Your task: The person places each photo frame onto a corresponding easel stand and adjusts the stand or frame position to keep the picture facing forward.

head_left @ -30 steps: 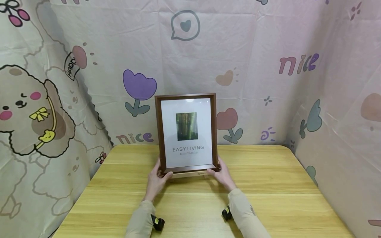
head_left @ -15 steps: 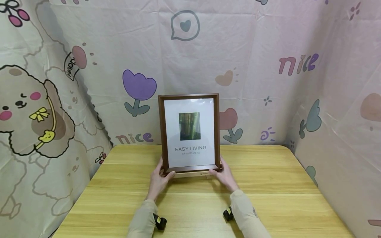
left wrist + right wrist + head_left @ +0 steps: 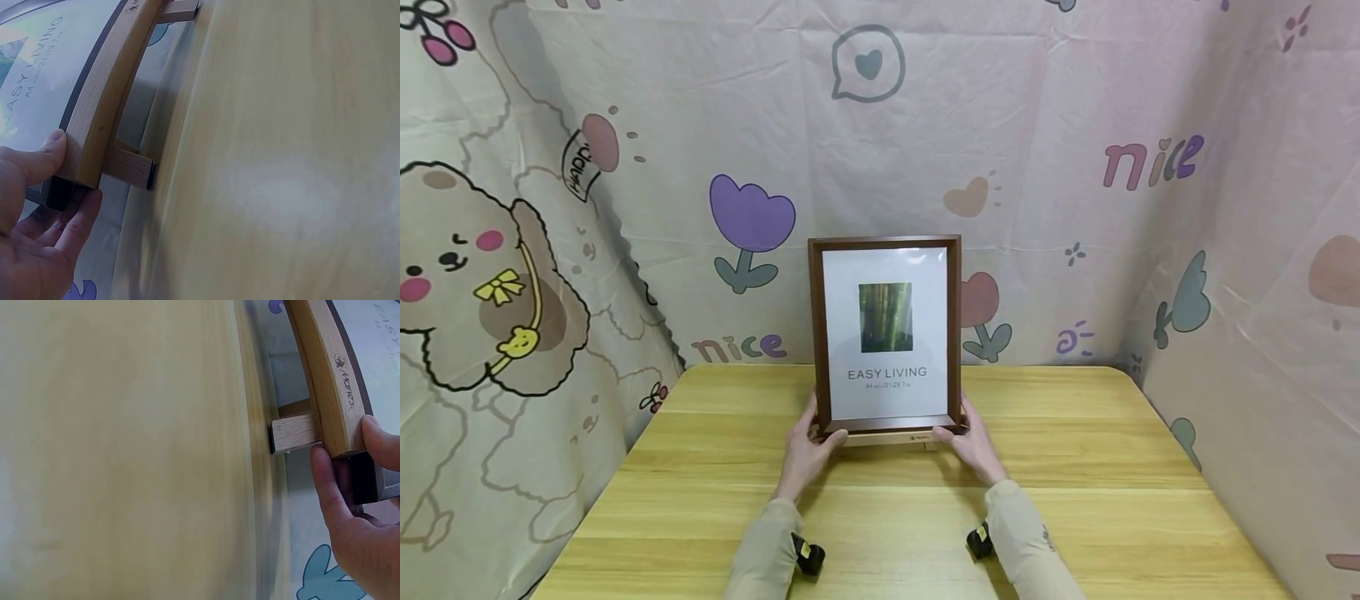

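Observation:
A brown picture frame (image 3: 953, 333) with a white "EASY LIVING" print stands upright, leaning slightly back, on a pale wooden stand (image 3: 887, 438) near the middle of the table. My left hand (image 3: 805, 450) grips the lower left corner, thumb on the stand's front bar and fingers around the end and behind. At the lower right corner my right hand (image 3: 973, 442) holds on the same way. The left wrist view shows a short stand foot (image 3: 131, 165) below the bar. In the right wrist view another foot (image 3: 295, 432) juts out under the bar.
The wooden table (image 3: 1075, 500) reaches back to a patterned cloth (image 3: 1037, 125) hung behind it and at both sides. Black wrist cameras (image 3: 808, 557) sit on both beige sleeves (image 3: 1026, 533).
Both hands have moved a little to the right, and the picture frame and its stand have shifted right with them. The grip looks the same.

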Motion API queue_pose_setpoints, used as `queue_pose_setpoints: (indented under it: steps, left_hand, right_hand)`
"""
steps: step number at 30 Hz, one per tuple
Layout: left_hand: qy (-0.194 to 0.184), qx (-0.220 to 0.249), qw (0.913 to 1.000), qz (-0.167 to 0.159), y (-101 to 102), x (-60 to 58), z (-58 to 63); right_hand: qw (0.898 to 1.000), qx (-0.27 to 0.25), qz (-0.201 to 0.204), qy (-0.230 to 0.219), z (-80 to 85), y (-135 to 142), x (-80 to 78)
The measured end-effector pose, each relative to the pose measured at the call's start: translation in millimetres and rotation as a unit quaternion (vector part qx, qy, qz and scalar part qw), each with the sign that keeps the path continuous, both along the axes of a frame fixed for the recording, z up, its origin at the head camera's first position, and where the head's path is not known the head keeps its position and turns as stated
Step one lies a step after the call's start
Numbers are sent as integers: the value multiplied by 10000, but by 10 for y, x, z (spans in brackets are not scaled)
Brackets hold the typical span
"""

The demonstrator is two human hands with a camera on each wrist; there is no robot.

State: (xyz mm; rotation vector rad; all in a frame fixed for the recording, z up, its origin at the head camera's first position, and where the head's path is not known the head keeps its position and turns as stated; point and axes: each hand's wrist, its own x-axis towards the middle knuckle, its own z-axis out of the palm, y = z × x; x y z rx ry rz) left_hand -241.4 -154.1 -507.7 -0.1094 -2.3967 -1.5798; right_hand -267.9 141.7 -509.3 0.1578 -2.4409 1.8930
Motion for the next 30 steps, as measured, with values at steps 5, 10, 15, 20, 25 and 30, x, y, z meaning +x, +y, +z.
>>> queue_pose_setpoints:
  steps: [5,10,15,20,25,30]
  left_hand:
    - [58,3,10000,-80,19,-25,-18]
    - [-7,-5,10000,-88,42,-52,-27]
    - [-63,11,9999,-114,69,-59,-23]
    - [-41,-10,9999,-159,91,-57,-12]
    - [-23,-20,9998,-187,109,-64,-16]
    - [-29,-92,9998,-166,127,-69,-12]
  right_hand:
    - [10000,32,-87,28,12,19,11]
    - [9999,65,-74,84,12,48,22]
    - [9999,9,-116,-8,-1,77,18]
    - [9999,-6,-148,10,-7,98,14]
    - [9998,-71,-152,44,-12,118,14]
    - [9998,-108,-168,11,-5,135,23]
